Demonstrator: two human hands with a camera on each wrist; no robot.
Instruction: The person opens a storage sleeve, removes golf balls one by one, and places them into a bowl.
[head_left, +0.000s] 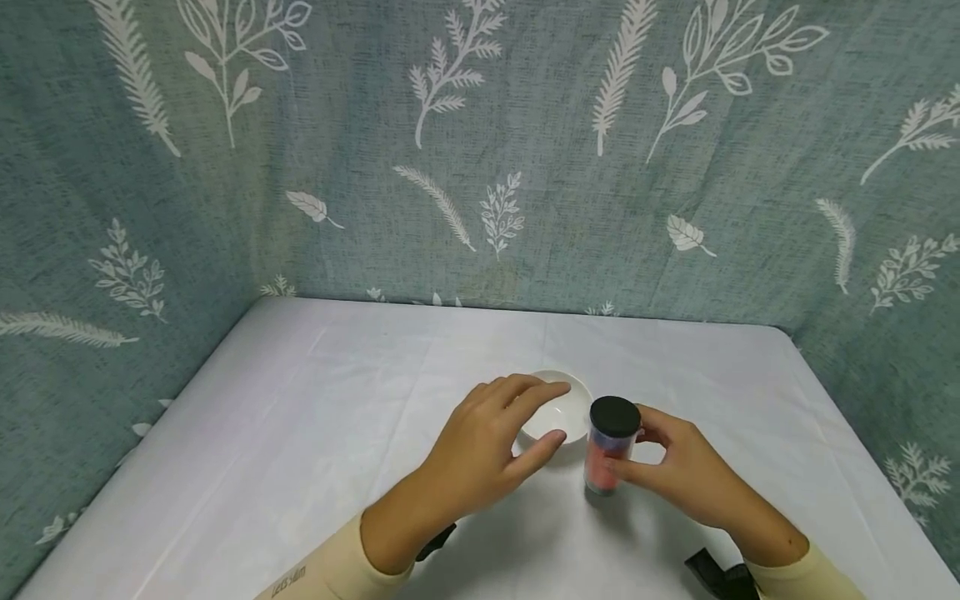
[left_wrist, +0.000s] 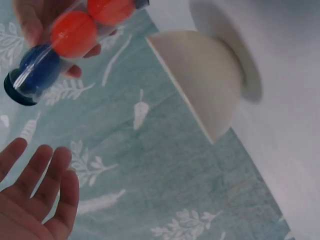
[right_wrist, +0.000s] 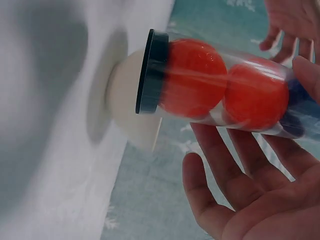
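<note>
While the left hand (head_left: 487, 450) hovered with relaxed, spread fingers over the smooth, round white bowl (head_left: 572, 402) on the wrinkled white tablecloth (head_left: 300, 433), the right hand (head_left: 686, 471) grasped the upright clear plastic tube (head_left: 609, 454) just beside it, black-capped, holding two glossy orange balls (right_wrist: 220, 85) and a blue one (left_wrist: 37, 70).

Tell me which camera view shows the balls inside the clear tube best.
The right wrist view: two orange balls fill the tube, a blue one partly hidden behind fingers. The left wrist view shows a blue and two orange balls, cropped at the top. The head view shows only blurred colour under the black lid.
</note>
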